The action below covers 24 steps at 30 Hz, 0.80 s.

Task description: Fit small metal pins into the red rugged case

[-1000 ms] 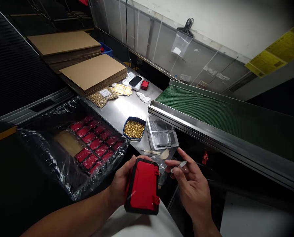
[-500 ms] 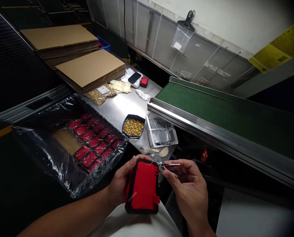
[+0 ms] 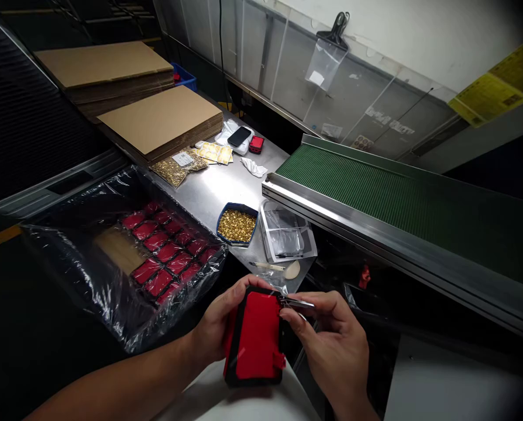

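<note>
In the head view, low in the centre of the frame, the left hand [image 3: 220, 327] is wrapped around a red and black case [image 3: 255, 339], thumb over its top edge, holding it upright above the person's lap. Just to the right, the right hand [image 3: 331, 345] pinches a thin metal pin [image 3: 297, 302] between thumb and forefinger, its tip touching the case's upper right corner.

Above the hands, the steel worktop [image 3: 213, 193] carries a blue tray of brass parts [image 3: 238, 225], with a clear plastic bag [image 3: 285, 237] just beside it. At centre left, a plastic-lined box of red cases [image 3: 165, 251] stands near the worktop's edge. A green conveyor belt [image 3: 375, 193] runs across the right half. Flat cardboard stacks [image 3: 160, 120] fill the upper left.
</note>
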Each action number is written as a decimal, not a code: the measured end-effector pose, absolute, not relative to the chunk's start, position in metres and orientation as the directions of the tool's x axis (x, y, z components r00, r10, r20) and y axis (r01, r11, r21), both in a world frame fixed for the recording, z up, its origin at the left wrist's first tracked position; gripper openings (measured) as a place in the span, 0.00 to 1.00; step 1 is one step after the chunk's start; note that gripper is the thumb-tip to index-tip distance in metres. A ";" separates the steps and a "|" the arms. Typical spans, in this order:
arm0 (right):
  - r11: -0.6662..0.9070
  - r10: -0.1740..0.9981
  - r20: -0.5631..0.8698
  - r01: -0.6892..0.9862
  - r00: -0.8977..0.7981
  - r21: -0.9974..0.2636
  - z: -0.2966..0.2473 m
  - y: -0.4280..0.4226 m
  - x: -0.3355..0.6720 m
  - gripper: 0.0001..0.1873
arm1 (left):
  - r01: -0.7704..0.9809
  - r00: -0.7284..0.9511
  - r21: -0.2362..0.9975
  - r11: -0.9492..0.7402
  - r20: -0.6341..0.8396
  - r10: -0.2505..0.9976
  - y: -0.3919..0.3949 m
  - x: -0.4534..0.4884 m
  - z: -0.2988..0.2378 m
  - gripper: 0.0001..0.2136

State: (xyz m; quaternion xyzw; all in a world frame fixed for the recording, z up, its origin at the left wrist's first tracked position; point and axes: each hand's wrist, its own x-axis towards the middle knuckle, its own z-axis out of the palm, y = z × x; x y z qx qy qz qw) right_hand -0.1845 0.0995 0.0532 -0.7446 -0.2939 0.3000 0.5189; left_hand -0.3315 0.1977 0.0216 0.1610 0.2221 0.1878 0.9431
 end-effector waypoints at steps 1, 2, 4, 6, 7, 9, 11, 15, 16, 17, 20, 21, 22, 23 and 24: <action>-0.285 0.754 -0.143 0.122 0.641 -0.951 0.053 0.099 -0.184 0.13 | -0.279 0.833 0.392 0.877 -0.355 0.424 0.198 -0.331 0.022 0.20; -0.284 0.758 -0.148 0.117 0.635 -0.951 0.053 0.099 -0.183 0.12 | -0.275 0.835 0.395 0.877 -0.354 0.421 0.198 -0.331 0.021 0.20; -0.287 0.763 -0.157 0.112 0.627 -0.951 0.052 0.099 -0.183 0.11 | -0.267 0.837 0.386 0.883 -0.362 0.411 0.199 -0.331 0.021 0.20; -0.272 0.758 -0.140 0.114 0.637 -0.956 0.051 0.099 -0.185 0.10 | -0.259 0.842 0.355 0.898 -0.372 0.390 0.200 -0.330 0.020 0.21; -0.255 0.749 -0.122 0.113 0.652 -0.960 0.052 0.098 -0.185 0.09 | -0.254 0.847 0.328 0.910 -0.379 0.373 0.200 -0.329 0.020 0.21; -0.216 0.714 -0.086 0.101 0.695 -0.971 0.053 0.097 -0.186 0.10 | -0.236 0.864 0.248 0.940 -0.389 0.320 0.201 -0.329 0.020 0.22; -0.214 0.662 -0.092 0.070 0.744 -0.974 0.053 0.096 -0.184 0.13 | -0.221 0.880 0.166 0.961 -0.391 0.270 0.203 -0.328 0.020 0.22; -0.159 0.650 -0.283 -0.238 0.705 -0.958 0.044 0.096 -0.171 0.12 | -0.204 0.889 0.161 0.966 -0.383 0.252 0.204 -0.328 0.020 0.24; -0.122 0.686 -0.350 -0.373 0.638 -0.920 0.039 0.096 -0.168 0.10 | -0.219 0.874 0.231 0.948 -0.386 0.296 0.205 -0.329 0.021 0.25; -0.104 0.722 -0.409 -0.497 0.558 -0.861 0.032 0.096 -0.166 0.09 | -0.246 0.847 0.349 0.904 -0.376 0.376 0.205 -0.330 0.022 0.25; -0.235 0.750 -0.579 -0.688 0.321 -0.686 0.008 0.095 -0.168 0.10 | -0.309 0.696 0.818 0.485 -0.153 0.701 0.206 -0.335 0.028 0.28; -0.294 0.733 -0.625 -0.702 0.270 -0.648 0.001 0.094 -0.171 0.11 | -0.298 0.657 0.911 0.285 -0.021 0.753 0.206 -0.337 0.030 0.31; -0.333 0.721 -0.653 -0.710 0.233 -0.621 -0.004 0.094 -0.175 0.12 | -0.282 0.632 0.954 0.107 0.101 0.768 0.206 -0.339 0.030 0.35; -0.349 0.726 -0.658 -0.717 0.200 -0.603 -0.008 0.093 -0.180 0.14 | -0.269 0.619 0.963 -0.031 0.198 0.760 0.206 -0.341 0.029 0.38; -0.340 0.748 -0.640 -0.727 0.176 -0.597 -0.009 0.093 -0.184 0.17 | -0.265 0.614 0.956 -0.128 0.270 0.742 0.205 -0.341 0.028 0.41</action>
